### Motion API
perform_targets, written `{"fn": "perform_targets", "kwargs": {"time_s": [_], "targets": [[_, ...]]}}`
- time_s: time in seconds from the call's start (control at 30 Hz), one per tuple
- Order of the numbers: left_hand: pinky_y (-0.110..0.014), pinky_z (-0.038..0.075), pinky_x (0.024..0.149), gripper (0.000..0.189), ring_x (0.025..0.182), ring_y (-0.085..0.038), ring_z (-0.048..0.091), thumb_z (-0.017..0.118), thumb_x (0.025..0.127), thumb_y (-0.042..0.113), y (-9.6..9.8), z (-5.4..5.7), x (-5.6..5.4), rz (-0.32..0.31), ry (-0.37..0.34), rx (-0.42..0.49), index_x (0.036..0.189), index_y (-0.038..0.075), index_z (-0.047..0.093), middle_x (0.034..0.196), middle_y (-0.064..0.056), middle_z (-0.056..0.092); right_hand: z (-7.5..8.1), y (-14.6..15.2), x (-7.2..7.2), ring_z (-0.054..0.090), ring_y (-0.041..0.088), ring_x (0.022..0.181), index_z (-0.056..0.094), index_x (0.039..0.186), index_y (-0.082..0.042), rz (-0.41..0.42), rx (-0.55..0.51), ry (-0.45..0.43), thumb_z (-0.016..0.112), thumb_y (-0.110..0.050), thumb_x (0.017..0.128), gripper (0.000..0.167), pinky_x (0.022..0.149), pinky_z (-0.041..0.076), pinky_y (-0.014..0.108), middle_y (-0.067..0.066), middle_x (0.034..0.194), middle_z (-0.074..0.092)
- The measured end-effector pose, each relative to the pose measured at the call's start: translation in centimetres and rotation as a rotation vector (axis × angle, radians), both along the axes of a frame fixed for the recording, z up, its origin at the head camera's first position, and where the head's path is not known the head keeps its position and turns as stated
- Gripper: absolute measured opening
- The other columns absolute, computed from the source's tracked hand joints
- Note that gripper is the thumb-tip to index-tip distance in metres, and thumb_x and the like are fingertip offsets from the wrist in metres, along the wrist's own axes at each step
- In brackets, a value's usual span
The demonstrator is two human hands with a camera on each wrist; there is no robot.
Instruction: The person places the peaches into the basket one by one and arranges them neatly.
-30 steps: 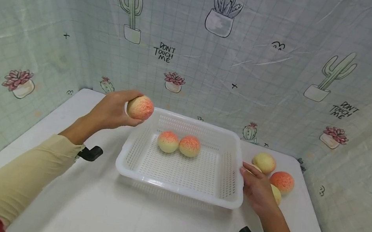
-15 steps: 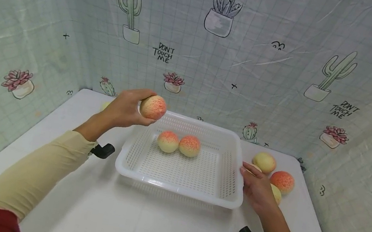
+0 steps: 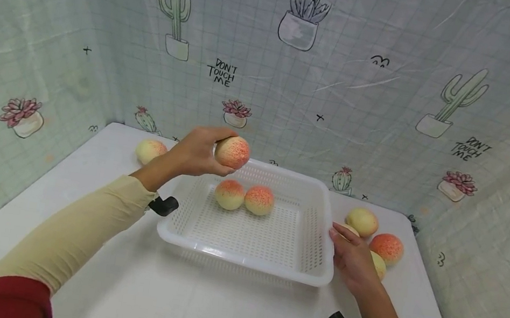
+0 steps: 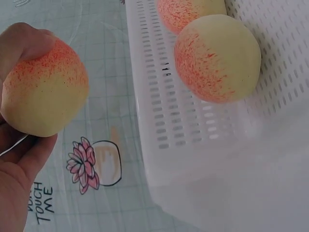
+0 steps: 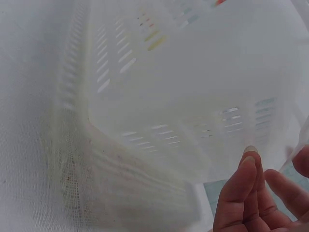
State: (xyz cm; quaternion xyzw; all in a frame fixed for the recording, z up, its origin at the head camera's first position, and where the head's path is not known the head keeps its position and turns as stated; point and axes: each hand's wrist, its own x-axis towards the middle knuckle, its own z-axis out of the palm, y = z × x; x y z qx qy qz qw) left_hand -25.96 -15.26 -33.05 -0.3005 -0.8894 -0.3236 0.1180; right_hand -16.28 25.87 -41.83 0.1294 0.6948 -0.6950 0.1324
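Note:
In the head view my left hand (image 3: 202, 152) grips a peach (image 3: 232, 152), yellow with red speckles, between thumb and fingers. It is held up over the back left part of a white perforated basket (image 3: 244, 267). Two more peaches, one on the left (image 3: 229, 195) and one on the right (image 3: 259, 200), lie side by side on the basket floor. My right hand (image 3: 358, 263) holds the basket's right rim; the right wrist view shows fingertips (image 5: 248, 162) against the outer wall, below the rim.
One peach (image 3: 150, 151) lies on the white table (image 3: 130, 283) behind my left wrist. Right of the basket are a yellow fruit (image 3: 362, 222), a red one (image 3: 387, 249) and others partly hidden by my right hand. A cactus-print curtain (image 3: 262, 35) surrounds the table's back and sides.
My left hand has carried its peach rightward, from the basket's left edge to over its back left part, uncovering the peach behind the wrist. The right hand and basket have stayed put.

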Motion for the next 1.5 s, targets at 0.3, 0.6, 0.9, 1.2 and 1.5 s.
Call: {"fn": "perform_targets", "kwargs": {"time_s": [0.3,0.6,0.9,1.2,1.5], "targets": [[-0.037,0.057,0.082,0.055,0.094,-0.022,0.066,0.091,0.074,0.021,1.3,-0.4,-0.2,-0.026,-0.044,0.001,0.123,0.011,0.068,0.108,-0.007,0.074,0.1,-0.4,0.1,0.068,0.002,0.11,0.04,0.161,-0.019,0.013,0.023,-0.024,0.061,-0.039,0.105,0.063,0.097,0.057,0.021,-0.023,0.121,0.069],[-0.033,0.056,0.081,0.053,0.094,-0.019,0.064,0.091,0.074,0.022,3.0,-0.8,-0.5,-0.068,-0.094,0.006,0.121,0.012,0.068,0.108,-0.004,0.073,0.3,-0.5,0.1,0.069,0.0,0.104,0.042,0.16,-0.018,-0.009,0.027,-0.029,0.06,-0.036,0.106,0.06,0.093,0.057,0.019,-0.025,0.11,0.071],[-0.031,0.057,0.079,0.054,0.095,-0.018,0.066,0.09,0.073,0.021,5.7,-1.6,-1.3,-0.117,-0.145,0.059,0.123,0.012,0.071,0.109,-0.004,0.074,0.3,-0.5,0.2,0.069,-0.001,0.105,0.039,0.16,-0.016,-0.01,-0.001,-0.013,0.061,-0.036,0.106,0.062,0.092,0.057,0.019,-0.026,0.11,0.071],[-0.029,0.057,0.077,0.051,0.089,-0.018,0.066,0.091,0.071,0.021,8.5,-1.8,-1.8,-0.166,-0.159,0.054,0.118,0.011,0.072,0.104,-0.004,0.075,0.2,-0.5,0.2,0.07,0.001,0.105,0.043,0.158,-0.017,-0.027,0.0,-0.012,0.062,-0.035,0.105,0.059,0.093,0.057,0.021,-0.024,0.112,0.072],[-0.025,0.056,0.073,0.048,0.085,-0.015,0.066,0.091,0.071,0.024,10.2,-2.7,-2.0,-0.172,-0.19,0.053,0.114,0.012,0.074,0.1,-0.003,0.076,0.0,-0.4,0.1,0.07,0.001,0.106,0.045,0.157,-0.016,-0.017,0.0,0.003,0.062,-0.035,0.105,0.058,0.094,0.058,0.021,-0.023,0.114,0.072]]}}
